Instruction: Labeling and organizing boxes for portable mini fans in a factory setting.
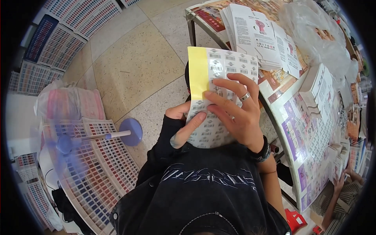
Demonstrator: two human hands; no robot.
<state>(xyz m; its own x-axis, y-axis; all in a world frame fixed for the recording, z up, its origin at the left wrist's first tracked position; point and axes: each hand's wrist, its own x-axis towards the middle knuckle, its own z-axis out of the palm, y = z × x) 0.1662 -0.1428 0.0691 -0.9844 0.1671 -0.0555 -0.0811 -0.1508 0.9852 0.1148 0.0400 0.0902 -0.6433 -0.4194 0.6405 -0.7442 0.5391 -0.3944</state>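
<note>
My left hand [186,125] grips the lower left edge of a sheet of barcode stickers [211,131], its thumb lying across the front. The sheet is held up before my chest, with rows of small printed labels and a bare yellow backing strip [197,72] at its upper left. Over the middle of the sheet is my right hand [242,111], with a ring on one finger. Its fingers are bent and apart, the index fingertip at the border between yellow strip and labels. Whether a label sticks to that fingertip is too small to tell.
To the right, a table [274,111] carries a stack of flat printed cartons [256,35], more cartons [319,90] and clear plastic bags [313,35]. A blue fan [64,145] and gridded panels [105,156] stand left. Another person's arm [337,190] shows lower right.
</note>
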